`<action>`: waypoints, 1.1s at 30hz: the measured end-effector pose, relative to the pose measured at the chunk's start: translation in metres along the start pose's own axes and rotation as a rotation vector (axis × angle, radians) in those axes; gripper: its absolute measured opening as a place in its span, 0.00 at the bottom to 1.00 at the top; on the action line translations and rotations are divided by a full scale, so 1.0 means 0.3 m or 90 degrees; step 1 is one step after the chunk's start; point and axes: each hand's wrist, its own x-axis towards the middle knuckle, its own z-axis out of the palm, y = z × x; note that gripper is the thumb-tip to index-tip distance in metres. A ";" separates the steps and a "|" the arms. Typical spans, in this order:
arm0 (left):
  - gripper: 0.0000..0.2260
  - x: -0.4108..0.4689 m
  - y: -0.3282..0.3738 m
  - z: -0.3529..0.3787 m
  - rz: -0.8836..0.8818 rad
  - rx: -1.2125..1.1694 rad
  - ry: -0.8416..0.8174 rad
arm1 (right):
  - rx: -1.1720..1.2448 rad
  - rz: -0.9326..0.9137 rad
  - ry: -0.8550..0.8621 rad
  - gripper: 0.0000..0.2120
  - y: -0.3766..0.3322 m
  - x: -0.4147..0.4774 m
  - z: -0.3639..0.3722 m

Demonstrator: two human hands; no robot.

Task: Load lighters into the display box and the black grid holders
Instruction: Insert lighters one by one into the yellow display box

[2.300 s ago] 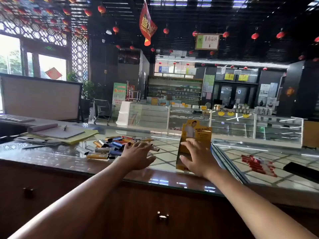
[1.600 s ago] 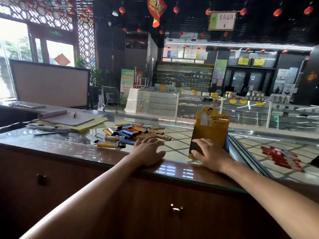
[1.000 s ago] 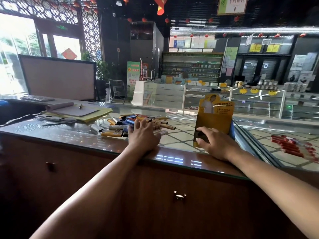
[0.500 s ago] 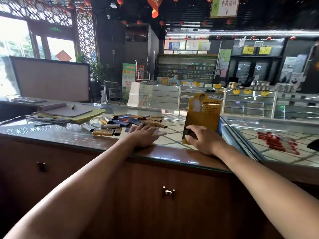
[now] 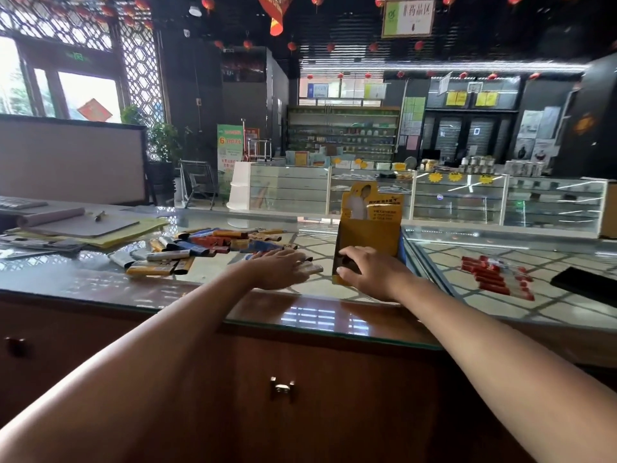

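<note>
Gripping the display box (image 5: 367, 233) are right fingers (image 5: 354, 254); left fingers (image 5: 287, 259) lie flat on lighters (image 5: 213, 242).

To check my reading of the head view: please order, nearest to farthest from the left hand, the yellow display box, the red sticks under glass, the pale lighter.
1. Pale lighter: at the left hand's fingertips.
2. Yellow display box: just right of it.
3. Red sticks: far right, under the glass.
</note>
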 end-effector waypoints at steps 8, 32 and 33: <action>0.46 0.102 -0.072 -0.091 0.020 -0.059 -0.030 | 0.039 -0.004 -0.020 0.28 0.055 0.064 0.004; 0.37 0.170 -0.114 0.012 0.115 0.046 0.072 | 0.116 0.044 -0.104 0.22 0.063 0.153 -0.047; 0.37 0.171 -0.116 0.011 0.113 0.038 0.075 | 0.119 0.043 -0.104 0.21 0.060 0.149 -0.051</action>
